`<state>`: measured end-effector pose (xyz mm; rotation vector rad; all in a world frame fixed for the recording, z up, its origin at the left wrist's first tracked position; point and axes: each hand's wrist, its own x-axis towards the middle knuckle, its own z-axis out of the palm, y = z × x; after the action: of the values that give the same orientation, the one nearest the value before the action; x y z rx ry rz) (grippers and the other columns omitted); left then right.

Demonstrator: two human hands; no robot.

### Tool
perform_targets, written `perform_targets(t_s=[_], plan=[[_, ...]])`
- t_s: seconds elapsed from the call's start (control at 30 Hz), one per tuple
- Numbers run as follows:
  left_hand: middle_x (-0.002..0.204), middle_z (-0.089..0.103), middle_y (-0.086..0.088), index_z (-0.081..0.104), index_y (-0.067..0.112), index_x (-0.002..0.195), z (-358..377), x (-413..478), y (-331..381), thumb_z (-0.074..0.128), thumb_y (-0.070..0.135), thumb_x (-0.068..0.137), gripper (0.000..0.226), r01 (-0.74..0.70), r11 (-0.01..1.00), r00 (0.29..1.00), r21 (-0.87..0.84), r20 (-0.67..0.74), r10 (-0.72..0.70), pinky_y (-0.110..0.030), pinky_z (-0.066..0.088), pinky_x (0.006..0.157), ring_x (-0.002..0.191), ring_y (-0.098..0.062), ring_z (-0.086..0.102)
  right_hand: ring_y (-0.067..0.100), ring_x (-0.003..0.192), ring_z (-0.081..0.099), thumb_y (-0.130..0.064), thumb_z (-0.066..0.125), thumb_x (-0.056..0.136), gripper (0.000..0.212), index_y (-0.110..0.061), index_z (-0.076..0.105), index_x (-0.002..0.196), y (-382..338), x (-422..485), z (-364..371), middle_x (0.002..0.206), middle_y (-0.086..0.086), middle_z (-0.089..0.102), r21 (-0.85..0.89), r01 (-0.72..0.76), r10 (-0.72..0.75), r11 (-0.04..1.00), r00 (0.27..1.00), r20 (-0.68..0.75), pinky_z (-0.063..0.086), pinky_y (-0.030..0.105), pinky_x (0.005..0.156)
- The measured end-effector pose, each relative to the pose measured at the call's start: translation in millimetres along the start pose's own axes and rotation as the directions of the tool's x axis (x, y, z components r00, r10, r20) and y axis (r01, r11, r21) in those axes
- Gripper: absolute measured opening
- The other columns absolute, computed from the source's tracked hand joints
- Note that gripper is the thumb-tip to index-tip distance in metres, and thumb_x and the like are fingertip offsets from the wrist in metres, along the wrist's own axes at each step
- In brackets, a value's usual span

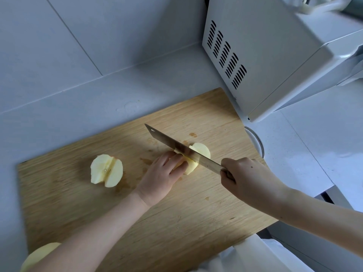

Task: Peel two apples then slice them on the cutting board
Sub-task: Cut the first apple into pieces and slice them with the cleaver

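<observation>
Your left hand (160,174) holds an apple piece (201,152) down mid-board, fingers curled over its near side. Your right hand (247,176) is clamped round the handle of the knife (176,146). The blade lies across the apple piece with pale flesh showing on both sides of it and the tip pointing far-left. I can't tell how deep the cut is. Your left fingertips sit just beside the blade.

The board (196,213) is wood, on a grey table (78,114), with a few juice stains.

An apple half (107,170) lies on the left of the board, well apart from both hands. Its core faces up and one cut splits it, the two parts touching.

A peeled apple (37,256) sits at the near-left corner, partly hidden by your left forearm and cropped by the frame.

A white microwave (265,55) stands far right, near the board's far-right corner. A glass rim (258,142) shows just beside the board's right edge; I can't tell what it belongs to.
</observation>
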<state>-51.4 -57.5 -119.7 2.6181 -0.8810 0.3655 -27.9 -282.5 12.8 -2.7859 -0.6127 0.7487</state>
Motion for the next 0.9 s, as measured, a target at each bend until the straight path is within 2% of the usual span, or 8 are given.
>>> perform_targets(t_s=[0.07,0.17,0.33,0.53,0.8,0.9], plan=[[0.117,0.052,-0.01,0.055,0.011,0.111,0,0,0,0.076,0.007,0.072,0.044,-0.001,1.0,1.0,-0.006,-0.009,0.001,-0.042,0.054,0.088,0.103,-0.028,0.05,0.009,0.049,0.036,-0.024,0.037,0.097,0.027,-0.02,0.036,0.07,-1,5,3,0.058,-0.006,0.039,0.018,-0.011,0.011,1.0,1.0,0.002,0.034,0.021,0.05],[0.116,0.05,-0.008,0.053,0.012,0.11,-1,0,1,0.075,0.005,0.073,0.044,-0.001,1.0,1.0,-0.017,-0.023,0.001,-0.039,0.053,0.089,0.103,-0.027,0.05,0.016,0.054,0.044,-0.022,0.037,0.096,0.021,-0.013,0.045,0.079,-5,21,16,0.062,-0.002,0.044,0.04,-0.026,0.025,0.999,0.999,0.019,0.042,0.031,0.056],[0.115,0.048,-0.007,0.051,0.013,0.111,-1,1,2,0.076,0.003,0.071,0.047,0.01,1.0,0.999,-0.019,-0.038,-0.011,-0.039,0.054,0.089,0.106,-0.026,0.049,0.013,0.046,0.031,-0.018,0.039,0.094,0.038,-0.021,0.023,0.06,-4,35,34,0.055,-0.003,0.035,0.076,-0.02,0.02,0.997,1.0,0.01,0.028,0.026,0.046],[0.115,0.047,-0.008,0.051,0.013,0.109,-3,2,3,0.071,0.008,0.075,0.04,-0.022,1.0,0.997,0.015,-0.072,0.023,-0.039,0.048,0.094,0.105,-0.025,0.048,0.009,0.043,0.032,-0.018,0.044,0.092,0.036,-0.024,0.03,0.06,2,14,17,0.051,-0.007,0.037,0.166,-0.033,0.039,0.986,0.999,-0.03,0.027,0.02,0.044],[0.116,0.047,-0.007,0.052,0.013,0.111,-2,2,3,0.075,0.009,0.071,0.047,-0.016,0.999,0.997,0.028,-0.08,0.018,-0.038,0.049,0.091,0.102,-0.025,0.049,0.01,0.046,0.033,-0.023,0.039,0.096,0.036,-0.022,0.028,0.062,-4,2,1,0.055,-0.007,0.036,0.023,-0.017,0.017,1.0,1.0,0.018,0.027,0.019,0.043],[0.113,0.055,-0.009,0.053,0.013,0.109,0,2,3,0.074,0.009,0.072,0.043,-0.007,0.999,0.997,0.037,-0.081,0.01,-0.038,0.05,0.09,0.101,-0.025,0.049,0.009,0.048,0.036,-0.023,0.039,0.096,0.031,-0.02,0.036,0.065,-6,7,0,0.058,-0.006,0.04,0.044,-0.021,0.019,0.999,0.999,0.033,0.031,0.019,0.047]])
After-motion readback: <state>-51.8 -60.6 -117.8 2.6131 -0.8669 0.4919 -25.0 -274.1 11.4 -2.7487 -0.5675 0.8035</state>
